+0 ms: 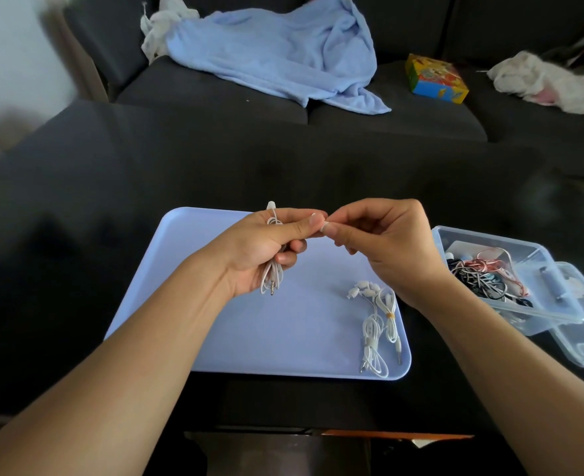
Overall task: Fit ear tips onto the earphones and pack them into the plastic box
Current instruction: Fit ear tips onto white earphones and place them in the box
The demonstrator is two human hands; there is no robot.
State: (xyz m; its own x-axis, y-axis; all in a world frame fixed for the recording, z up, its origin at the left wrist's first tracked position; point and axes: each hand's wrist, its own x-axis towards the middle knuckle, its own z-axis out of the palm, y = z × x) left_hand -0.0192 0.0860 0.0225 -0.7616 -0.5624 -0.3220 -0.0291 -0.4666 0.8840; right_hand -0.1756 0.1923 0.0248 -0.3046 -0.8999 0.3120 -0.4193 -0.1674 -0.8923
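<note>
A dark sofa (386, 118) fills the top of the frame, a light blue cloth (277, 53) draped on it. At centre lies a lilac tray (215, 338). At right sits the clear plastic box (538, 314) of tangled cables. The left hand (266, 252) grips a bundled white earphone (272, 280); the right hand (383, 245) pinches something tiny against the left fingertips, too small to identify. More white earphones (376, 324) lie at the tray's lower right.
</note>
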